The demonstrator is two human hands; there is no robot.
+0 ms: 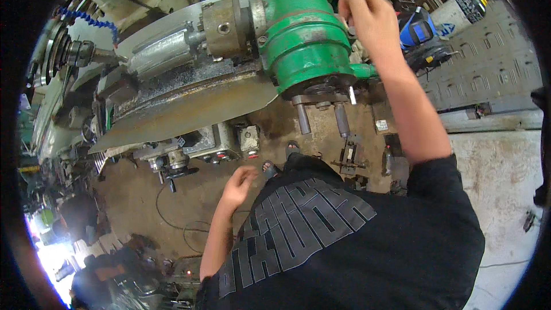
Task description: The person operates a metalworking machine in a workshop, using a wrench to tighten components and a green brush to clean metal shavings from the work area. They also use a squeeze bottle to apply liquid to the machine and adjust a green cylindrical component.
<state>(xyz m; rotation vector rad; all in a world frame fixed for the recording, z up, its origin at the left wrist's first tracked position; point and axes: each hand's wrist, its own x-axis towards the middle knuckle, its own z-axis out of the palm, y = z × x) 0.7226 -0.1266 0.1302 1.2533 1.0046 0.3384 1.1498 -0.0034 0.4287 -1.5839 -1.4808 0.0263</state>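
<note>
Black shirt (402, 241) with grey block lettering (298, 224). Right grip (370, 14) curls beside the green cylinder (305, 37); cannot tell what it holds. Left grip (239, 187) hangs half-open, empty.

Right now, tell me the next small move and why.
Probably settle the bare right hand on the green ribbed metal housing: that hand is curled beside the housing's upper right side, contact unclear, while the bare left hand hangs lower, apart from the housing.
</note>
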